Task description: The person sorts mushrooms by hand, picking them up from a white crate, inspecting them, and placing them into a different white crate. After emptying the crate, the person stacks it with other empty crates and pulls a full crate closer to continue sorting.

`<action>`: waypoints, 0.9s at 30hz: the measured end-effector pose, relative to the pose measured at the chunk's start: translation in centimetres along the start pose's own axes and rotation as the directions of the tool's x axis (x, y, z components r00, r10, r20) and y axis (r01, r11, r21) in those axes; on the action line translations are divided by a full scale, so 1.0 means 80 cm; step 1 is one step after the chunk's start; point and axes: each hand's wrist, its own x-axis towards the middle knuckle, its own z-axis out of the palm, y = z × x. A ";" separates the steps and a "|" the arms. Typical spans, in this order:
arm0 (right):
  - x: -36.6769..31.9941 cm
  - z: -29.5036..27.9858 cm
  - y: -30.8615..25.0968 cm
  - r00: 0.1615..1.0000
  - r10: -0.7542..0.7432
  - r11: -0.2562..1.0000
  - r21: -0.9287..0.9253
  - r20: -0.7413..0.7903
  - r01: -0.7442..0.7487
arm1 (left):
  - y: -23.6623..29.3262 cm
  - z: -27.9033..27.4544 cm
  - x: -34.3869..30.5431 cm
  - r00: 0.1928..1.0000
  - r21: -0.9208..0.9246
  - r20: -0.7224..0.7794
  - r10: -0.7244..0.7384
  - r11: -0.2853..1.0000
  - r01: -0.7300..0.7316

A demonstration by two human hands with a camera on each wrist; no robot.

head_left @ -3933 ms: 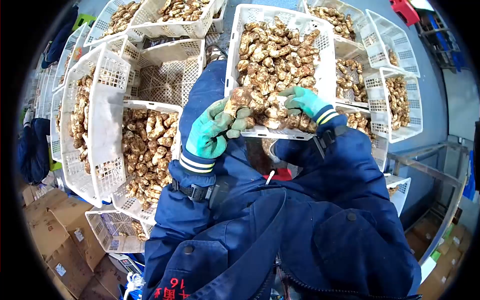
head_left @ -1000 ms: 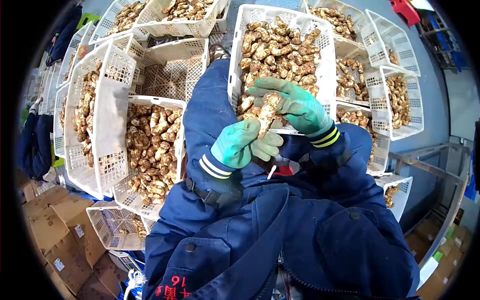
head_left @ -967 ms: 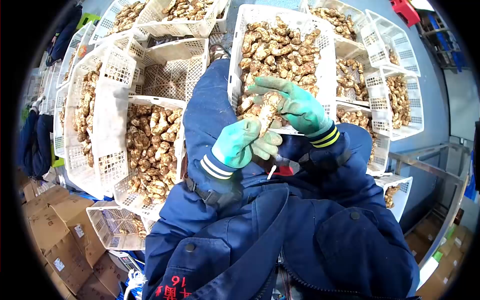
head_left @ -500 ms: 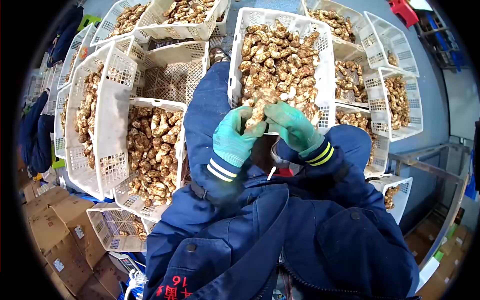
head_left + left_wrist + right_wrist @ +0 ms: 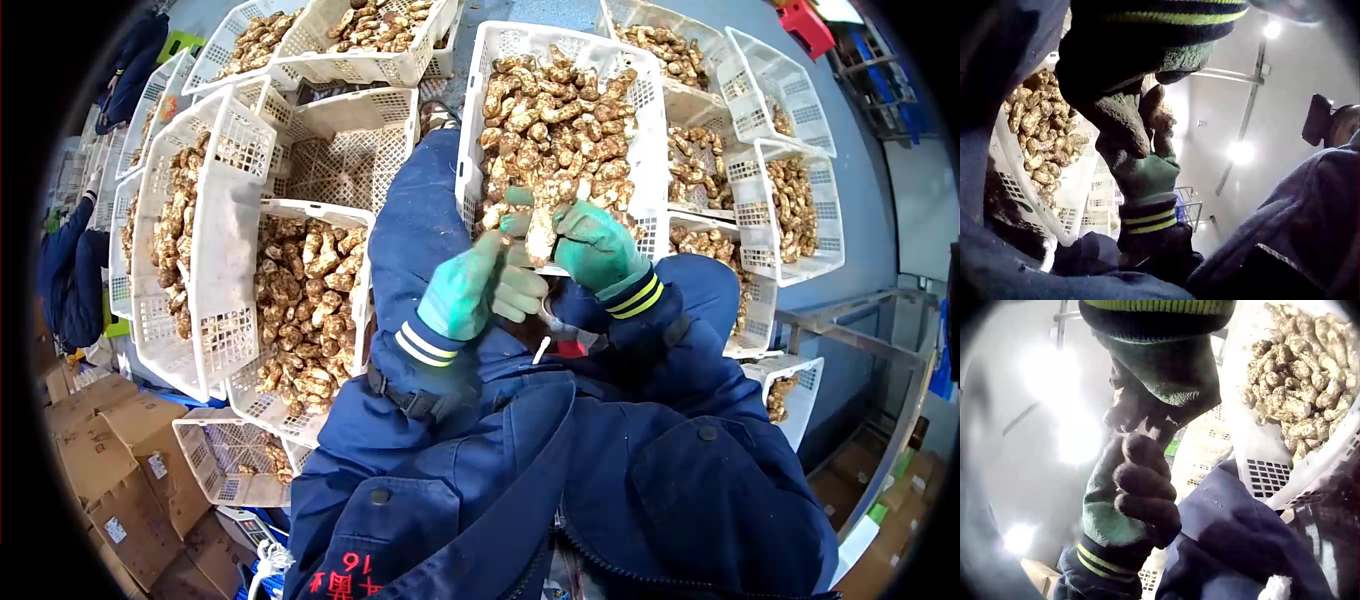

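A pale, dirt-speckled mushroom (image 5: 542, 232) is held over the near edge of the large white crate (image 5: 467, 150). My gloved right hand (image 5: 600, 248) grips it from the right, with fingertips showing on its far left side. My gloved left hand (image 5: 470, 288) is just left of and below the stem. Its fingers are curled in the right wrist view, where the left hand (image 5: 1129, 494) meets the right hand (image 5: 1169, 381); I cannot tell whether they hold anything. Part of a mushroom (image 5: 1163, 117) shows between the hands in the left wrist view. Brown-and-white mushrooms (image 5: 555, 120) fill the crate.
Close on the left stand a crate of darker mushrooms (image 5: 305, 300) and a tall crate (image 5: 225, 200). More crates (image 5: 795, 215) line the right side, near a metal frame (image 5: 860, 340). Cardboard boxes (image 5: 120, 450) lie lower left. Another person (image 5: 75, 270) is at far left.
Half a second ago both hands were on the mushroom, the left gripping it. Now the left has shifted down off the stem while the right holds it, cap end away.
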 end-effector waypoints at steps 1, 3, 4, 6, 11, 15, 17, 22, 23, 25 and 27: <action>-0.001 0.005 0.003 1.000 0.004 0.999 0.041 -0.024 -0.003 | -0.004 0.006 0.003 0.998 -0.001 0.045 -0.036 0.999 0.036; 0.006 0.012 0.000 0.997 0.013 0.992 0.123 -0.070 -0.004 | -0.009 0.018 0.006 0.995 -0.011 0.100 -0.032 0.999 0.033; 0.011 0.011 -0.008 0.979 0.201 0.933 0.303 0.007 -0.194 | -0.008 0.022 0.004 0.994 -0.021 0.109 0.009 1.000 -0.006; 0.019 0.004 -0.031 0.834 0.493 0.625 0.567 0.246 -0.536 | -0.021 0.007 0.013 0.988 -0.146 0.151 -0.008 0.989 0.031; 0.036 0.013 -0.044 0.820 0.391 0.258 0.805 0.418 -0.534 | -0.001 -0.007 0.011 0.963 -0.256 0.262 0.068 0.967 0.001; 0.012 -0.035 0.031 0.687 0.652 0.640 0.254 0.322 -0.726 | 0.115 -0.065 -0.032 0.930 -0.392 -0.015 0.368 0.853 -0.344; 0.016 -0.057 0.059 0.616 0.742 0.619 0.083 0.263 -0.781 | 0.176 -0.032 -0.063 0.619 0.151 -0.372 0.692 0.703 -0.695; 0.056 -0.053 0.171 0.700 0.712 0.678 -0.324 0.066 -0.660 | 0.127 -0.049 -0.027 0.926 0.074 -0.032 0.376 0.925 -0.373; 0.075 -0.045 0.178 0.655 0.752 0.646 -0.281 0.074 -0.710 | 0.098 -0.037 -0.009 0.977 -0.057 0.016 0.212 0.976 -0.211; 0.112 -0.026 0.175 0.688 0.722 0.673 -0.303 0.072 -0.675 | 0.058 -0.006 0.012 0.989 -0.055 -0.134 0.062 0.996 -0.070; 0.133 -0.007 0.219 0.624 0.772 0.597 -0.477 0.122 -0.645 | 0.020 -0.006 0.021 0.995 -0.076 -0.036 0.092 0.993 -0.095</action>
